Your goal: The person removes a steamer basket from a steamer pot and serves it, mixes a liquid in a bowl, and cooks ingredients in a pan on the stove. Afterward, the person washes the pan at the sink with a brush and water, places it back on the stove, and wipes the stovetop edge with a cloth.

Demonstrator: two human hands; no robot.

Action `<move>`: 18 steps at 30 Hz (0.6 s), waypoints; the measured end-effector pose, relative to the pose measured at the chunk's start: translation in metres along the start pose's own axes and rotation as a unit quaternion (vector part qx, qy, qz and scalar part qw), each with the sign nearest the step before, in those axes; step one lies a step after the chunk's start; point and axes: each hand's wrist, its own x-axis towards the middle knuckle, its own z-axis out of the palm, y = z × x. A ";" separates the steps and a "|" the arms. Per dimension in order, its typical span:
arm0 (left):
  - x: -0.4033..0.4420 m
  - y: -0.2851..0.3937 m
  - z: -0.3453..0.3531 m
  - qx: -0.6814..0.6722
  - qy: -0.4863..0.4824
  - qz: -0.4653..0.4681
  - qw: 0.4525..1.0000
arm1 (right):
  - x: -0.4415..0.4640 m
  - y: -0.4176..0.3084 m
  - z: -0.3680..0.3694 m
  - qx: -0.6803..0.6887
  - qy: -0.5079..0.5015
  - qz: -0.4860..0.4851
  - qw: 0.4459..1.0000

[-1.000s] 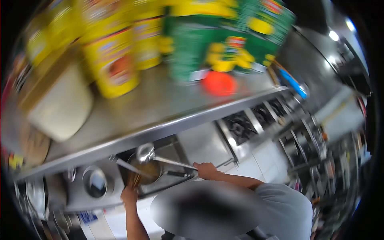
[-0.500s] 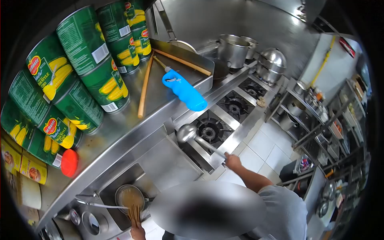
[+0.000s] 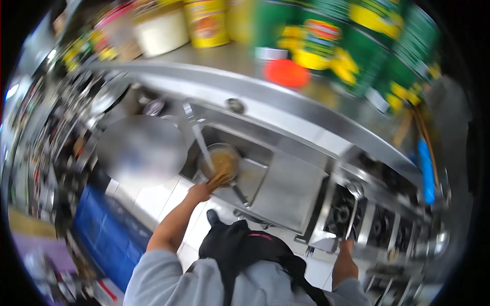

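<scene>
My left hand (image 3: 199,193) grips a bundled-stick brush (image 3: 220,178), its bristle end down in a round pan (image 3: 236,155) of brownish liquid. The pan sits in the sink (image 3: 250,133), its handle pointing toward the lower right. A faucet spout (image 3: 200,140) reaches over the pan. Off to the right, my right hand (image 3: 346,246) is closed around the handle of a metal ladle (image 3: 356,190). The ladle's bowl rests or hovers over the gas stove (image 3: 339,209); which of these I cannot tell. Motion blurs much of the view.
Green corn cans (image 3: 357,53) and a red lid (image 3: 287,73) stand on the steel shelf (image 3: 224,76) above the sink. A blue-handled tool (image 3: 426,171) lies at the shelf's right. A blue bin-like box (image 3: 109,229) is behind my left arm.
My view has swung left and down, so the cans now appear at the upper right and my body shows. Both hands keep hold of the brush and the ladle.
</scene>
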 end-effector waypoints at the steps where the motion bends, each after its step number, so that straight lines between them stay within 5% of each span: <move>1: 0.000 0.002 -0.004 -0.021 -0.001 -0.032 0.999 | 0.017 0.006 0.016 -0.084 0.009 -0.029 0.996; 2: 0.000 0.005 -0.009 -0.035 0.017 0.000 0.999 | 0.021 -0.015 0.001 -0.063 -0.072 0.060 0.994; 4: 0.013 0.004 -0.016 -0.038 0.025 0.036 0.998 | -0.046 -0.111 -0.049 -0.035 0.100 0.163 0.981; 6: 0.003 0.003 -0.036 -0.062 0.047 0.064 0.995 | -0.088 -0.197 -0.079 0.009 0.173 0.060 0.983; 9: 0.033 -0.005 -0.024 -0.144 0.020 0.008 0.989 | -0.113 -0.330 -0.049 0.206 0.133 -0.350 0.904; 10: 0.025 -0.007 -0.035 -0.167 0.023 0.006 0.986 | -0.163 -0.405 -0.065 0.315 0.004 -0.377 0.871; 12: 0.049 -0.021 -0.023 -0.210 0.039 0.015 0.977 | -0.211 -0.533 -0.050 0.323 -0.139 -0.490 0.798; 13: 0.060 -0.026 -0.027 -0.215 0.017 0.024 0.976 | -0.231 -0.595 -0.040 0.343 -0.266 -0.479 0.763; 15: 0.063 -0.027 -0.052 -0.193 0.011 0.061 0.979 | -0.268 -0.701 -0.011 0.512 -0.578 -0.256 0.582; 16: 0.098 -0.032 -0.036 -0.160 0.036 0.106 0.981 | -0.285 -0.750 -0.005 0.528 -0.637 -0.163 0.538; 17: 0.093 -0.044 -0.069 -0.153 0.012 0.119 0.981 | -0.301 -0.797 0.003 0.528 -0.621 -0.054 0.577; 18: 0.103 -0.050 -0.068 -0.142 0.093 0.131 0.977 | -0.295 -0.828 0.036 0.571 -0.670 -0.051 0.472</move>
